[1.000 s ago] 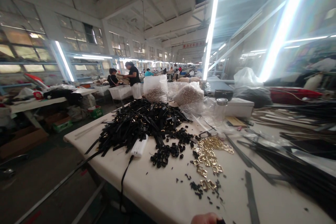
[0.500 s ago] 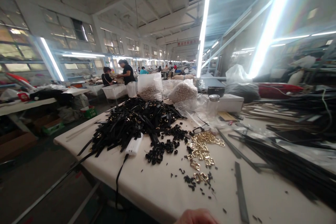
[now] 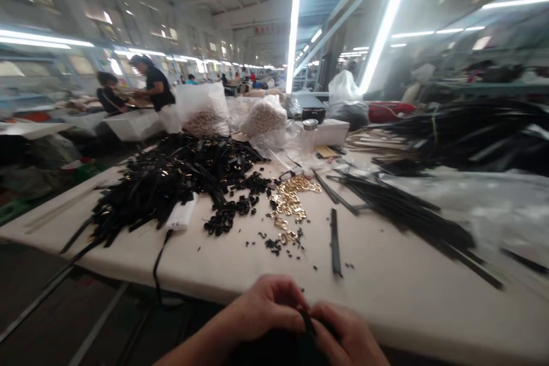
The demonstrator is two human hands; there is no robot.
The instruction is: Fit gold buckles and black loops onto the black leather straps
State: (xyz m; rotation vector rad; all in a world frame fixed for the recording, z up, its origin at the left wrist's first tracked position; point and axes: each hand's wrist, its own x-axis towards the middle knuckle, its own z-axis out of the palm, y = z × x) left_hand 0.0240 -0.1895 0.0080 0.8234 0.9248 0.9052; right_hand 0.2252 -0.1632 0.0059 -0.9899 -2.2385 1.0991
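My left hand (image 3: 268,309) and my right hand (image 3: 347,334) meet at the bottom edge, just in front of the table's near edge. Both have their fingers curled in a pinch on a small black strap piece (image 3: 309,323) between them. On the white table (image 3: 386,286) ahead lie a heap of black straps (image 3: 171,174), scattered black loops (image 3: 231,214), gold buckles (image 3: 291,197) and a single black strip (image 3: 334,240).
A white power strip (image 3: 182,213) with a black cord lies by the strap heap. Long black strips (image 3: 398,206) run to the right. Bags of small parts (image 3: 203,111), a jar and a white box stand at the back. Two people work at a table far left.
The view has tipped downward and swung right. Both my hands have come into view at the bottom, pinched together on a black piece; before, only a sliver of one hand showed.
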